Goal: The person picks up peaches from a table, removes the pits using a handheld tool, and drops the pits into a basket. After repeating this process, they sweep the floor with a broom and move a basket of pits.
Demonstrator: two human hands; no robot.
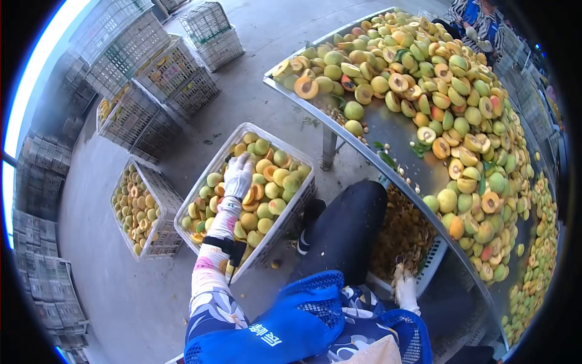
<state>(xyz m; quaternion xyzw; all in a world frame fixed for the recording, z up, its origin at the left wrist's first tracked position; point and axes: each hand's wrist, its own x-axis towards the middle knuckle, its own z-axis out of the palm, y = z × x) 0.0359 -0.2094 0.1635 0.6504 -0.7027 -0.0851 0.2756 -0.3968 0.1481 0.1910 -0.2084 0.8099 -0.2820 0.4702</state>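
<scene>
At the far left stood stacks of grey crates (42,242), too blurred to count. Right of them, one small crate (162,233) on the floor (97,255) held many yellow-green fruit (136,203), some halved and too heaped to count. Behind it rose several stacked crates (167,73), a few with fruit showing; further back, one stack of two crates (212,36) stood apart.

One larger white crate (182,225) came next, full of whole and halved fruit. The gloved left hand (238,173) lay over this fruit, fingers down; whether it gripped a piece could not be told. One black strap (218,244) circled the forearm.

One blue apron (260,330) bore white characters, too distorted to read surely.

The gloved right hand (403,285) was partly curled at one basket (433,264) of brown pieces (394,233), beneath the tabletop edge; its grip was unclear. On the metal tabletop (388,130) lay a large uncounted heap of whole and halved fruit, with scattered pits and leaves. One other person (479,27) was at the far side.
</scene>
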